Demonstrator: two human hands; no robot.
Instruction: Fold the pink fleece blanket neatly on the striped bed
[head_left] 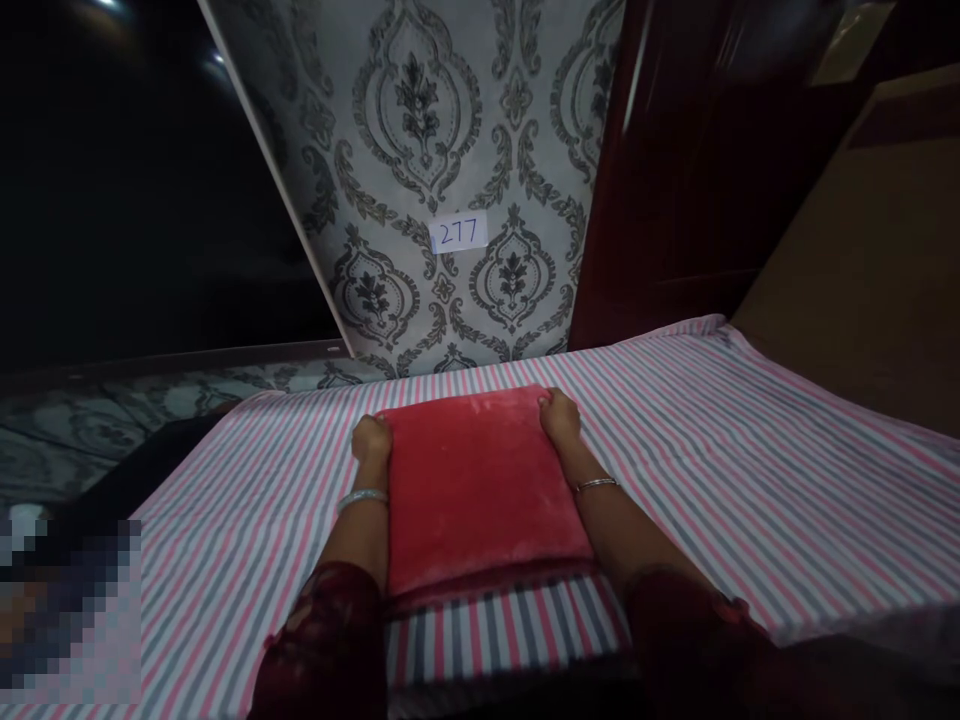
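Observation:
A flat, squarish red plush cloth (480, 480), seemingly folded, lies across the middle of the striped sheet (697, 440). Its near edge shows a darker red layer underneath. My left hand (371, 437) grips its far left corner, fingers closed on the fabric. At the far right corner, my right hand (561, 413) holds the cloth in the same way, with the thumb on top. Both arms stretch forward along the two sides of the cloth, and each wrist wears a bangle.
Behind the table stands a patterned wall with a paper label (459, 232) reading 277. A large black screen (150, 200) is at the left. To the right are a dark red door-like panel (675, 200) and a brown cardboard-like board (877, 250). A pixelated patch covers the lower left.

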